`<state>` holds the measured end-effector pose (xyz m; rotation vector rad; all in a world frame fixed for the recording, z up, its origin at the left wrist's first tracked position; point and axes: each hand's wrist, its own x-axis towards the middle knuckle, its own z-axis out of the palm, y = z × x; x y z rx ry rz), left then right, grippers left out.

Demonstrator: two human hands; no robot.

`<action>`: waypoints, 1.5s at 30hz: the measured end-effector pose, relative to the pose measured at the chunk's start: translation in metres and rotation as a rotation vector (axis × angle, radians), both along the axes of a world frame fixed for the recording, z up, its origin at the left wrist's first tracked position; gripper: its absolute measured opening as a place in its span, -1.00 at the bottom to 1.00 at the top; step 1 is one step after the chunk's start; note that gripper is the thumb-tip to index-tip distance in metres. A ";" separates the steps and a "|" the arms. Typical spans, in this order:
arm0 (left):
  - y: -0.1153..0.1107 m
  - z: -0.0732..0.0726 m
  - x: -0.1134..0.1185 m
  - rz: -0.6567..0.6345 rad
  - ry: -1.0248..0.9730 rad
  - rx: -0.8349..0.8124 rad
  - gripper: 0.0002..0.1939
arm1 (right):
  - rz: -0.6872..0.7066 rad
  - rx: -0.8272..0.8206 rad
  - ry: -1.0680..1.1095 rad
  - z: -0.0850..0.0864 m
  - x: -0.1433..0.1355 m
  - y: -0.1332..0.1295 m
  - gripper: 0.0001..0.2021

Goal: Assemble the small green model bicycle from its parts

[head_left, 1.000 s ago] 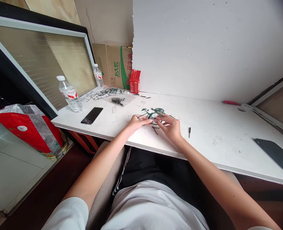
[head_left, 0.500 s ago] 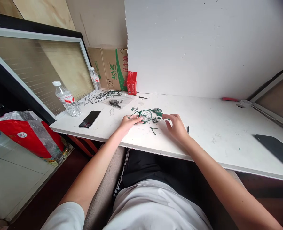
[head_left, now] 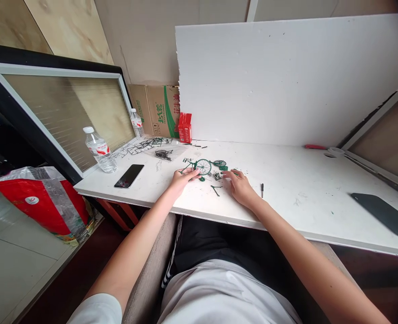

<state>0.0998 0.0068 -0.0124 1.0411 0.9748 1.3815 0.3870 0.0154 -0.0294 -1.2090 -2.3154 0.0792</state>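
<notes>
Near the middle of the table, my left hand (head_left: 182, 180) grips a small green model bicycle (head_left: 203, 167) by its frame, with its spoked wheel to the right. My right hand (head_left: 239, 185) is low over the table, fingers stretched toward small green parts (head_left: 216, 176); whether the fingertips touch one is too small to tell. Behind the fingers lie a loose green wheel (head_left: 219, 163) and a small green block-like piece (head_left: 223, 168). Between my hands, closer to the table's front edge, is a thin green forked part (head_left: 215, 191).
A black phone (head_left: 129, 176) and a water bottle (head_left: 100, 150) stand at the left. Farther back are dark part frames (head_left: 148, 145), a clear bag of parts (head_left: 164, 155), a red box (head_left: 185, 128) and a carton (head_left: 165, 110). A black pen-like tool (head_left: 262, 190) and dark slab (head_left: 384, 213) lie right.
My right hand has moved a little left and nearer the table front, over the small parts. My left hand keeps the model bicycle in place. The camera view has tilted upward.
</notes>
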 end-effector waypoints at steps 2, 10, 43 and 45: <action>0.000 0.001 0.000 -0.006 -0.003 0.003 -0.56 | -0.013 0.026 0.008 0.001 -0.001 -0.002 -0.39; 0.000 0.000 0.000 -0.016 -0.001 0.019 -0.56 | -0.007 0.027 0.008 0.002 -0.006 -0.008 -0.39; -0.001 0.001 0.003 -0.025 0.022 0.045 -0.56 | -0.082 0.089 0.041 0.008 -0.009 -0.011 -0.71; -0.002 0.001 0.003 -0.026 0.023 0.051 -0.56 | -0.085 0.081 0.056 0.007 -0.010 -0.012 -0.73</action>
